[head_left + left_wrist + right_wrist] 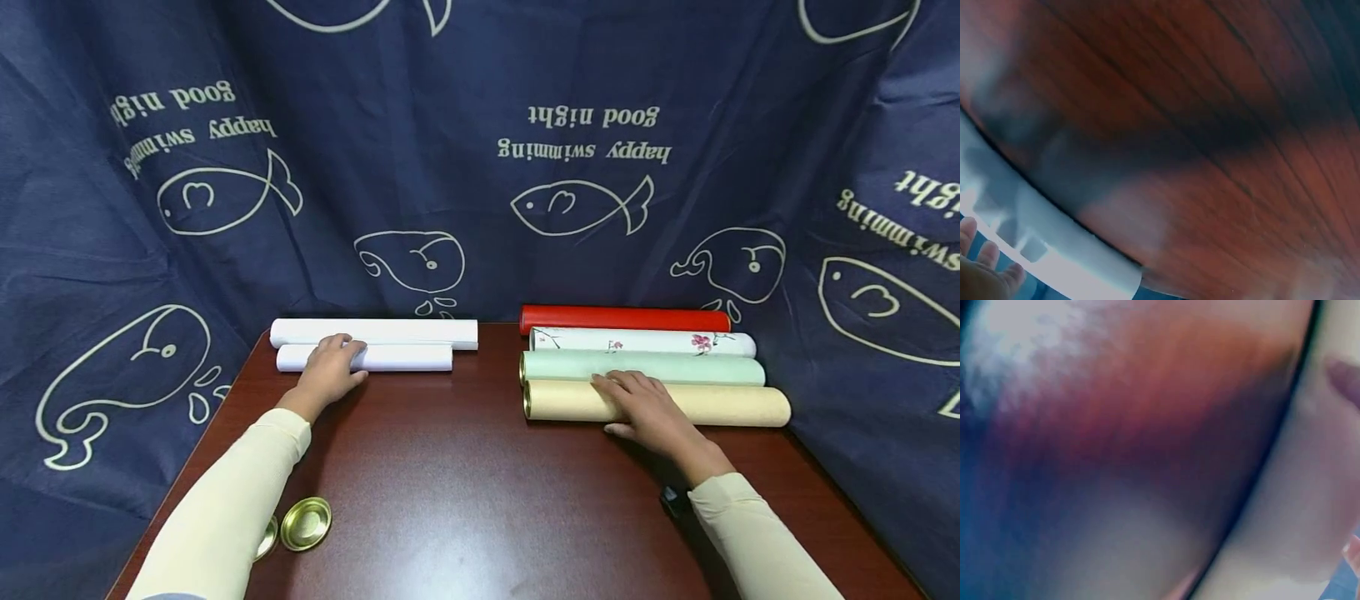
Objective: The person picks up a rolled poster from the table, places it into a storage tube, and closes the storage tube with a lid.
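Observation:
In the head view my left hand (330, 375) is over the front white paper roll (408, 357), its fingers spread and apparently not wrapped round it. A thicker white roll (390, 331) lies right behind. In the left wrist view fingertips (988, 255) show beyond a white roll (1085, 250). My right hand (648, 412) lies over the beige tube (727, 406), fingers reaching across its top and thumb at the near side. The blurred right wrist view shows the thumb (1346, 380) against the beige tube (1291, 487); whether it presses there I cannot tell.
Behind the beige tube lie a light green tube (690, 368), a white flowered tube (652, 341) and a red tube (622, 318). Two gold lids, one (306, 524) beside my left sleeve, lie on the brown table (465, 500). Dark blue printed cloth (480, 167) surrounds it.

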Demonstrator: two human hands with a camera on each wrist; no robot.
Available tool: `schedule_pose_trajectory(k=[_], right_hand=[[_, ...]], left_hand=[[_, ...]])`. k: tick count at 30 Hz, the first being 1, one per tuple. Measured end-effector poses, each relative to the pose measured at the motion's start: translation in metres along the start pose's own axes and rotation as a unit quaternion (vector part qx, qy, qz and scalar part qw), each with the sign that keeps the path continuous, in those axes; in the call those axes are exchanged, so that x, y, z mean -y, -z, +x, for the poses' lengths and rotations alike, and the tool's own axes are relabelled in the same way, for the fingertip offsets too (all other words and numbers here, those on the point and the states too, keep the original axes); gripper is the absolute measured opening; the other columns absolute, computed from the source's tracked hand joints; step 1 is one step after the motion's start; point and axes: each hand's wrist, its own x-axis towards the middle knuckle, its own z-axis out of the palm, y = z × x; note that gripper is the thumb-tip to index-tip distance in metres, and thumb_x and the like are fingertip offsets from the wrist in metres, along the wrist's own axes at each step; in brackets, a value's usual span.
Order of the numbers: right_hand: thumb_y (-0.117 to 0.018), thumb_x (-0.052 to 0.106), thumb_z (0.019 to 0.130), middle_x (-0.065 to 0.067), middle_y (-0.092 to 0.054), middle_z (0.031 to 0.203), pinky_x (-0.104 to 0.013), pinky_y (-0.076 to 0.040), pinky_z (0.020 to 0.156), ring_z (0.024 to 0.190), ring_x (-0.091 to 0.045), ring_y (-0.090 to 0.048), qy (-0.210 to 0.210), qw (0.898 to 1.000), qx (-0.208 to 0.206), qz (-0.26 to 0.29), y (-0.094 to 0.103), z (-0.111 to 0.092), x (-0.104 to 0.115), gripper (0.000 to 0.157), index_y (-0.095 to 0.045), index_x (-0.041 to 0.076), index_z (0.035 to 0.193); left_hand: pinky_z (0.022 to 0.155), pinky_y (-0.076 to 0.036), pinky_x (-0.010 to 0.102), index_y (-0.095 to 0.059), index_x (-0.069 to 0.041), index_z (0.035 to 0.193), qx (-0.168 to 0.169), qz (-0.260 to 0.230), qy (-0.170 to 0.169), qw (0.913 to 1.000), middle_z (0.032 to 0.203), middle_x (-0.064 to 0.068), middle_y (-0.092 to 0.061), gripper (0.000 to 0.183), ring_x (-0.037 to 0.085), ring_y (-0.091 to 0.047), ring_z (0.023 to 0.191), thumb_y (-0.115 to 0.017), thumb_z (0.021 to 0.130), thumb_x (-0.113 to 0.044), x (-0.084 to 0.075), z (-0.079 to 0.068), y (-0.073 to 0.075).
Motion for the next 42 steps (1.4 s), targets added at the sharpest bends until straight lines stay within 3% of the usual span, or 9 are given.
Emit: schedule_pose_trajectory(k=[4,9,13,19,26,32,37,42], right_hand=[[-0.085,0.034,0.075,-0.017,-0.055,0.130,-0.060,-0.040,0.093,0.119,-0.038,-0.050,-0.011,0.999,-0.029,0.019,0.008,0.002,-0.001,0.078,-0.052,0.006,0.140],[-0.080,0.029,0.083,-0.021,-0.057,0.127,-0.062,-0.039,0.095,0.117,-0.043,-0.051,-0.032,0.998,-0.033,0.046,0.025,0.013,-0.013,0.063,-0.057,0.000,0.133],[-0.073,0.028,0.090,-0.027,-0.053,0.131,-0.062,-0.035,0.101,0.122,-0.047,-0.046,-0.089,0.993,0.003,0.082,0.036,0.027,-0.033,0.060,-0.052,-0.004,0.137],[-0.059,0.034,0.099,-0.033,-0.042,0.142,-0.065,-0.027,0.106,0.131,-0.052,-0.035,-0.181,0.971,0.069,0.137,0.041,0.048,-0.055,0.063,-0.043,-0.008,0.143],[-0.053,0.038,0.102,-0.034,-0.047,0.138,-0.063,-0.031,0.105,0.128,-0.052,-0.040,-0.193,0.970,0.094,0.118,0.025,0.067,-0.067,0.061,-0.046,-0.011,0.139],[-0.049,0.042,0.104,-0.034,-0.043,0.143,-0.062,-0.028,0.109,0.133,-0.051,-0.036,-0.235,0.951,0.145,0.137,0.019,0.082,-0.070,0.066,-0.042,-0.011,0.142],[-0.052,0.039,0.102,-0.031,-0.052,0.134,-0.060,-0.033,0.106,0.127,-0.050,-0.044,-0.220,0.957,0.146,0.119,0.011,0.096,-0.067,0.061,-0.048,-0.009,0.138],[-0.059,0.034,0.098,-0.029,-0.056,0.130,-0.062,-0.037,0.100,0.122,-0.049,-0.048,-0.217,0.954,0.174,0.113,0.010,0.104,-0.068,0.059,-0.047,-0.007,0.139]], left_hand=[[0.104,-0.035,0.061,-0.059,0.000,0.127,-0.010,0.026,-0.035,0.9990,0.130,0.025,-0.051,0.046,0.047,-0.043,0.127,-0.076,0.088,-0.017,-0.002,-0.001,-0.002],[0.100,-0.039,0.060,-0.058,0.000,0.129,-0.007,0.043,-0.043,0.9981,0.129,0.024,-0.054,0.047,0.045,-0.047,0.124,-0.075,0.088,-0.017,0.003,0.003,-0.007],[0.093,-0.043,0.061,-0.058,-0.003,0.128,-0.003,0.042,-0.026,0.9988,0.126,0.023,-0.057,0.044,0.045,-0.050,0.120,-0.073,0.089,-0.018,0.002,0.007,-0.010],[0.087,-0.043,0.063,-0.059,-0.006,0.122,0.021,0.054,-0.033,0.9978,0.126,0.022,-0.059,0.039,0.045,-0.050,0.117,-0.073,0.089,-0.020,-0.005,0.007,-0.007],[0.078,-0.045,0.059,-0.058,-0.008,0.112,0.027,0.073,-0.044,0.9960,0.109,0.018,-0.059,0.037,0.042,-0.054,0.104,-0.080,0.083,-0.018,-0.005,-0.011,-0.006],[0.078,-0.047,0.058,-0.061,-0.008,0.121,0.040,0.072,-0.041,0.9958,0.105,0.018,-0.059,0.044,0.041,-0.057,0.099,-0.080,0.083,-0.018,-0.014,-0.020,-0.002],[0.079,-0.050,0.056,-0.064,-0.006,0.117,0.057,0.048,-0.042,0.9963,0.105,0.017,-0.062,0.041,0.039,-0.059,0.097,-0.082,0.081,-0.014,-0.020,-0.028,0.002],[0.082,-0.050,0.054,-0.064,-0.007,0.117,0.058,0.040,-0.048,0.9964,0.109,0.014,-0.065,0.041,0.036,-0.060,0.099,-0.082,0.081,-0.014,-0.017,-0.033,0.000]])
